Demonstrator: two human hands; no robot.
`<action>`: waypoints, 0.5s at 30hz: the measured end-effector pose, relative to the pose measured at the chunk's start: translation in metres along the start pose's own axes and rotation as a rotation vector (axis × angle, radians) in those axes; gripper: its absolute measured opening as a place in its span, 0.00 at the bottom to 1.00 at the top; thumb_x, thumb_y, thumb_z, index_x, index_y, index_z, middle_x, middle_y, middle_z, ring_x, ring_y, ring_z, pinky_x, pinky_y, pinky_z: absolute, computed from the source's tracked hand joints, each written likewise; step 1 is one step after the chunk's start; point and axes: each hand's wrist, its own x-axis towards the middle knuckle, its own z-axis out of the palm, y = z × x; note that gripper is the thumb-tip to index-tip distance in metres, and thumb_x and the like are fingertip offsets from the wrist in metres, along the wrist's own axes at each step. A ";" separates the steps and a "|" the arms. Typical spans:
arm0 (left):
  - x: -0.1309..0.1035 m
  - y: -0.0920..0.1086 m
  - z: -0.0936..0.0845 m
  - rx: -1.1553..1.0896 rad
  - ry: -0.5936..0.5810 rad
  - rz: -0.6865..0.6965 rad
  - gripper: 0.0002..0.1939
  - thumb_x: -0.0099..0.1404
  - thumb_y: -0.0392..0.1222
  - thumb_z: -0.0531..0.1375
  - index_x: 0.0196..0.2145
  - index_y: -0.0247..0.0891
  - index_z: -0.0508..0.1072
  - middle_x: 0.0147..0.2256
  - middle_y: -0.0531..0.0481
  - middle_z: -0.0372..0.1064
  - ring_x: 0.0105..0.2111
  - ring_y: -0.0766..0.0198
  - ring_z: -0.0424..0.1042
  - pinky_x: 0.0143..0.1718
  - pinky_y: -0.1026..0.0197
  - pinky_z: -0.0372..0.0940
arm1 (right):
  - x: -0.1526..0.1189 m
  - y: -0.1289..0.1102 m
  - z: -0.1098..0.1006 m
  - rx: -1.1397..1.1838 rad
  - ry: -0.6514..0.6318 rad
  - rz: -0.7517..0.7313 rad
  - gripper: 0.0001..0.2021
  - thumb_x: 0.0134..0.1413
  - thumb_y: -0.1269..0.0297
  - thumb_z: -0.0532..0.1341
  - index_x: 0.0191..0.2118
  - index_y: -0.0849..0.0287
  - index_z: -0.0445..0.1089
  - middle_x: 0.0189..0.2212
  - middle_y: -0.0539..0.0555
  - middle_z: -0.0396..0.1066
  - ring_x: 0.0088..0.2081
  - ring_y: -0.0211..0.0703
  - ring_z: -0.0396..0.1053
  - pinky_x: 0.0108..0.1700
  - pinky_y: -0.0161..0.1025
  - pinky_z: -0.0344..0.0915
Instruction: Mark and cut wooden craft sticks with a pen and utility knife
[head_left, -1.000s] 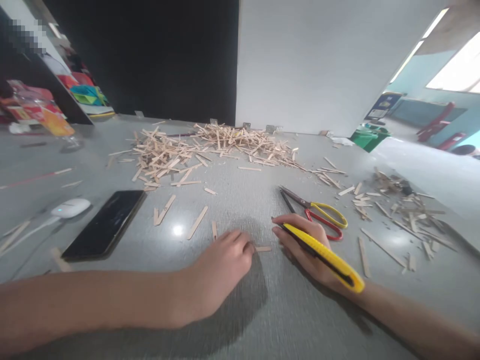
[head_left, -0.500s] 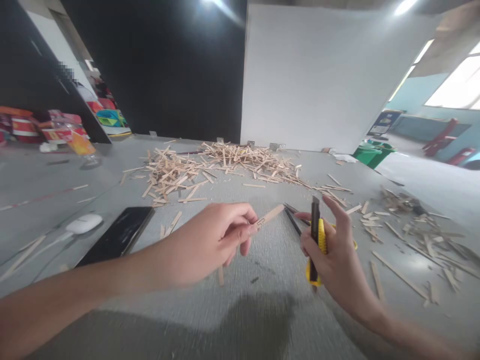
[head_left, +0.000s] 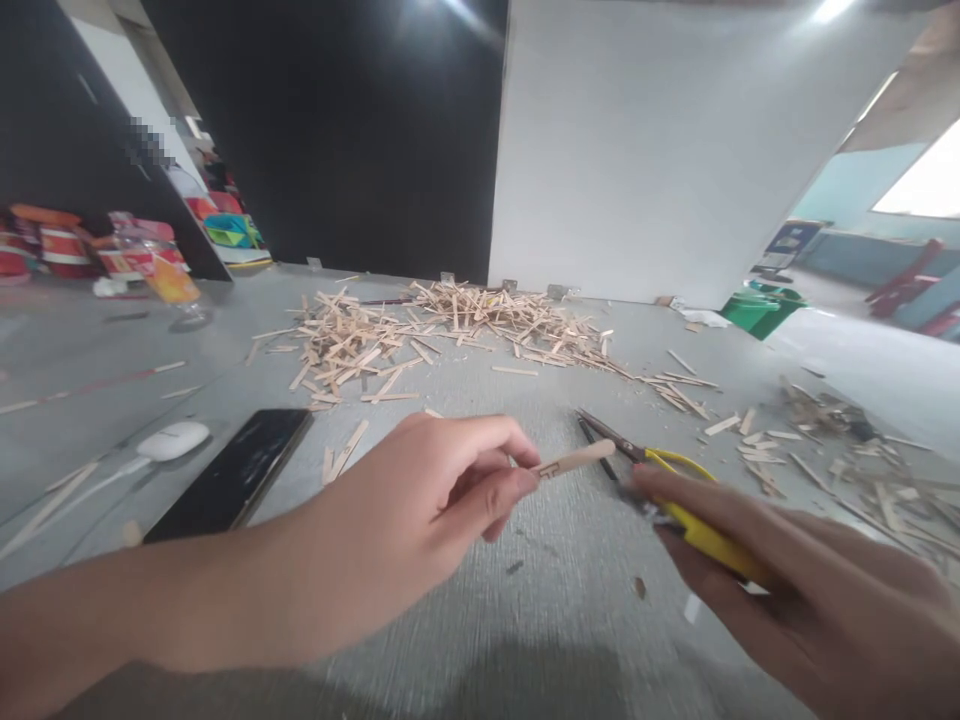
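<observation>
My left hand (head_left: 469, 490) is closed, pinching a flat wooden stick (head_left: 581, 461) between thumb and fingers. The stick carries dark printed marks near the fingertips, and its rounded free end points right. In my closed right hand (head_left: 795, 600) is a yellow utility knife (head_left: 716, 548), its front end aimed left towards the stick but apart from it; motion blurs the blade. Just beyond that hand, yellow-handled scissors (head_left: 611, 433) lie on the grey table (head_left: 450, 640), with a thin dark tool beside them that is partly hidden.
A heap of wooden sticks (head_left: 487, 315) spreads along the back, before a black and white partition (head_left: 637, 150). Loose sticks and scraps (head_left: 862, 440) lie at right. To the left are a phone (head_left: 232, 470), a white mouse-shaped device (head_left: 174, 440) and a plastic bottle (head_left: 172, 280).
My right hand has turned the utility knife from upright to pointing left and come lower and nearer. The stick in my left hand has shifted slightly right and tilted flatter.
</observation>
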 end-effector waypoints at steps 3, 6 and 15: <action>0.010 -0.009 0.007 0.008 -0.141 -0.046 0.21 0.78 0.53 0.51 0.33 0.40 0.73 0.23 0.56 0.65 0.21 0.67 0.59 0.22 0.64 0.52 | -0.004 0.000 -0.002 -0.099 -0.187 -0.184 0.19 0.75 0.59 0.53 0.65 0.53 0.65 0.42 0.60 0.82 0.30 0.51 0.79 0.25 0.46 0.67; 0.024 -0.023 0.019 0.120 -0.260 -0.024 0.17 0.78 0.45 0.50 0.35 0.40 0.73 0.27 0.54 0.68 0.27 0.64 0.65 0.28 0.62 0.56 | -0.007 -0.005 0.010 -0.151 -0.324 -0.244 0.12 0.76 0.63 0.49 0.49 0.55 0.70 0.30 0.54 0.77 0.21 0.45 0.71 0.21 0.45 0.57; 0.040 -0.049 0.044 0.138 -0.424 -0.034 0.11 0.71 0.33 0.53 0.31 0.39 0.71 0.28 0.52 0.71 0.29 0.63 0.69 0.31 0.64 0.59 | -0.030 0.006 0.049 -0.227 -0.505 -0.281 0.11 0.71 0.74 0.51 0.38 0.52 0.64 0.27 0.49 0.68 0.22 0.44 0.64 0.26 0.47 0.44</action>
